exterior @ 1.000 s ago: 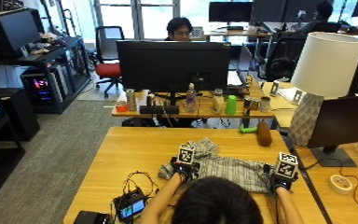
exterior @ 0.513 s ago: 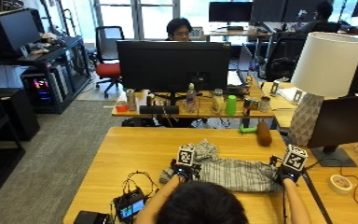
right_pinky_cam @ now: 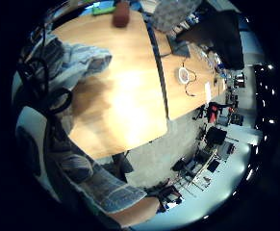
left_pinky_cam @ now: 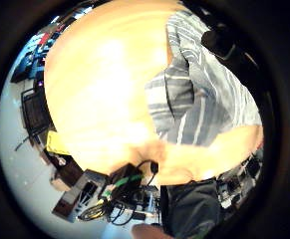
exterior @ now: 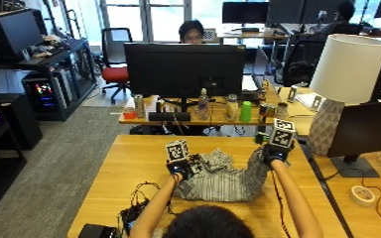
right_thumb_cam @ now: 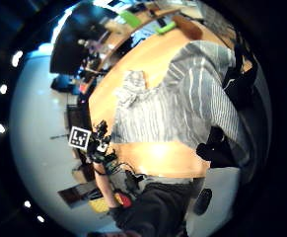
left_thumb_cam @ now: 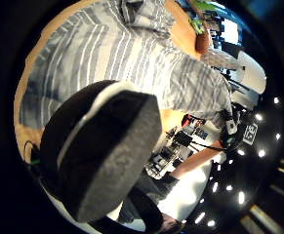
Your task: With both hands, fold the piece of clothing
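Both hands pinch the striped shirt (exterior: 220, 181) above the wooden table (exterior: 111, 163), the right hand (exterior: 274, 152) lifting its side higher than the left hand (exterior: 179, 168), probably to fold it across.

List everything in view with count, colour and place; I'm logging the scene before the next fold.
Garment: one, grey striped, on the near wooden table, its right side lifted.
Monitor: one, black, on the desk beyond.
Bottle: one, green, on that desk.
Lamp: one, white shade, at the right.
Tape roll: one, white, on the right-hand table.
Electronics box: one, black with cables, at the near left table edge.
Left hand: black glove, grips the garment's left side.
Right hand: black glove, holds the garment's right edge raised.
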Action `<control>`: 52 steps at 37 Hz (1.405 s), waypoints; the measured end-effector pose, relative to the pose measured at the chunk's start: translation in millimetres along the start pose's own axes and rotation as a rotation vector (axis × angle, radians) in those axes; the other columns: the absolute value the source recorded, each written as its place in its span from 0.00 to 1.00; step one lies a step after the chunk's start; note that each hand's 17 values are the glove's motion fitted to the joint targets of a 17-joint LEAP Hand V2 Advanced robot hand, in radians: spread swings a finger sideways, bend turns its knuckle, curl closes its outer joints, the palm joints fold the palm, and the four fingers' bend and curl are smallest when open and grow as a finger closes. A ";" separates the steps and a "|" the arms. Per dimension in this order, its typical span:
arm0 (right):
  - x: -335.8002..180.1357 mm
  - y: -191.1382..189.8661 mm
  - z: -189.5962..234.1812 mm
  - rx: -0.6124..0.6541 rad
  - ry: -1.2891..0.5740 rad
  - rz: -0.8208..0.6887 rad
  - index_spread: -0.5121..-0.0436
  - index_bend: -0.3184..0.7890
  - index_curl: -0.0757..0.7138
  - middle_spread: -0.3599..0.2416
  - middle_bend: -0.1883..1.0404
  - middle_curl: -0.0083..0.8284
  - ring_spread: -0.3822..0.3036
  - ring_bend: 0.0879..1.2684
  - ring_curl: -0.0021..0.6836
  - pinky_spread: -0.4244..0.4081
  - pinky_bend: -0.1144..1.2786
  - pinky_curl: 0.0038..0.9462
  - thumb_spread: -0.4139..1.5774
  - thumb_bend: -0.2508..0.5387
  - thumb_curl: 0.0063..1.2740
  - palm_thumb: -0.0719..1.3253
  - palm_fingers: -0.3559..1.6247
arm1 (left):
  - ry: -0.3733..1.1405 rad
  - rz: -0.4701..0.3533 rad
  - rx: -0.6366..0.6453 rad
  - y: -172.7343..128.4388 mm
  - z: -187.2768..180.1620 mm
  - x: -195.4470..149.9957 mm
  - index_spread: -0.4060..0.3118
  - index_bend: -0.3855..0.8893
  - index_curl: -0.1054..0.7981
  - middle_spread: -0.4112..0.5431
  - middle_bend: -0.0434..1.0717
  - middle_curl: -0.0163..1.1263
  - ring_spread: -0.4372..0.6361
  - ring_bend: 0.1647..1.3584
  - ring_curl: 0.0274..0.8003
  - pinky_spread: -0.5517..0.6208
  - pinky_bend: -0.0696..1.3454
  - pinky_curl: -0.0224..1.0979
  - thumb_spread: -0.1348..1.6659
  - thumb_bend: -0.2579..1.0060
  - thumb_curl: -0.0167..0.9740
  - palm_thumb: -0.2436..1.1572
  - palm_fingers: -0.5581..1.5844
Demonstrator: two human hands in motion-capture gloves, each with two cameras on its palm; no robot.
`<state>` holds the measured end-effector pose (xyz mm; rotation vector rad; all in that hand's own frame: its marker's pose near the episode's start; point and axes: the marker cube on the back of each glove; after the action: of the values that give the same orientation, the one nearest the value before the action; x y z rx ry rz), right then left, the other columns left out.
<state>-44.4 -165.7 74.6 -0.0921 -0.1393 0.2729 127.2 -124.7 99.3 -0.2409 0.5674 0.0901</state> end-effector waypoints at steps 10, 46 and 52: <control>-158.7 12.1 38.6 -0.040 0.034 -0.198 0.62 0.33 0.47 0.32 0.44 0.63 0.22 0.54 0.70 0.13 0.60 0.45 0.43 0.28 0.44 0.82 0.79 | -0.070 -0.042 -0.015 9.1 -21.3 -42.3 0.50 0.39 0.34 0.70 0.19 0.24 0.61 0.56 0.40 0.63 0.58 0.33 0.68 0.20 0.21 0.19 0.29; -221.0 32.4 -18.6 0.049 -0.240 -0.389 0.56 0.34 0.18 0.52 0.42 0.57 0.41 0.48 0.61 0.38 0.63 0.40 0.82 0.30 0.33 0.62 0.59 | -0.180 -0.101 0.024 18.7 -25.3 -74.8 0.53 0.39 0.33 0.71 0.19 0.25 0.62 0.57 0.38 0.62 0.58 0.34 0.76 0.19 0.22 0.24 0.29; -188.2 28.7 -26.1 0.048 -0.232 -0.342 0.55 0.34 0.20 0.52 0.42 0.56 0.41 0.47 0.60 0.41 0.60 0.39 0.84 0.30 0.31 0.61 0.59 | -0.229 -0.078 0.065 17.1 -36.8 -51.7 0.53 0.39 0.33 0.71 0.19 0.25 0.62 0.57 0.38 0.62 0.58 0.34 0.76 0.19 0.22 0.24 0.29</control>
<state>-227.4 -191.7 22.3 0.0121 -0.3743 -0.0555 62.0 -118.3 93.9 -0.1865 0.3318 0.0235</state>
